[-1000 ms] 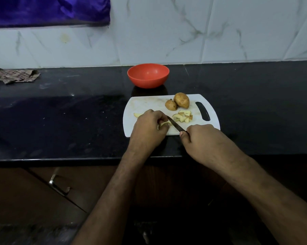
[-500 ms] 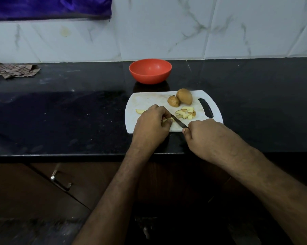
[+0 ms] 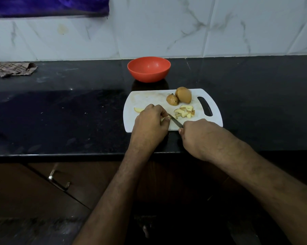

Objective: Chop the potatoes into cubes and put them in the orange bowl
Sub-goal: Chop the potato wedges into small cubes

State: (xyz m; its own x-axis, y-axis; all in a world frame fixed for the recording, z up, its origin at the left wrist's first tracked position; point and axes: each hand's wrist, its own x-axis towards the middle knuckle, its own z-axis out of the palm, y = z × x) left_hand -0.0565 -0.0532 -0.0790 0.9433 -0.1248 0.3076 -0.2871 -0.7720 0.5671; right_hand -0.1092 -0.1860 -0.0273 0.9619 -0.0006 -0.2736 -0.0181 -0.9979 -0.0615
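**Chopping partway, nothing in bowl yet**

Mid-cut on white cutting board (image 3: pixel 145 99), near front edge of black desk (image 3: pixel 60 121). Left hand (image 3: pixel 150 124) curled over a pale potato piece (image 3: pixel 164 119), fingers pinning it to the board; most of that piece hidden under the hand, size unclear. Right hand (image 3: pixel 198 137) wrapped tight around the handle of a knife (image 3: pixel 174 121), blade angled up-left and meeting the piece just beside the left fingertips. Both grips clamped: left on the piece, right on the knife.

Done so far, judging from the layout: small pile of cut chunks (image 3: pixel 184 112) on the board just right of the blade, some with skin on, shapes uneven rather than neat cubes. One loose slice (image 3: pixel 138 109) at the left of the board, apart from the pile, probably needing more cuts.

Left to do: two uncut potatoes, a bigger one (image 3: pixel 183 94) and a smaller one (image 3: pixel 172 99), touching each other at the back of the board, skins intact. Orange bowl (image 3: pixel 149 68) behind the board on the desk, near but not touching, inside looks bare, so no transfer made yet.

Rough estimate: well under half. Piece in hand unfinished, slice pending, two whole potatoes untouched, whole transfer step outstanding.

Risk: left fingertips very close to the blade.
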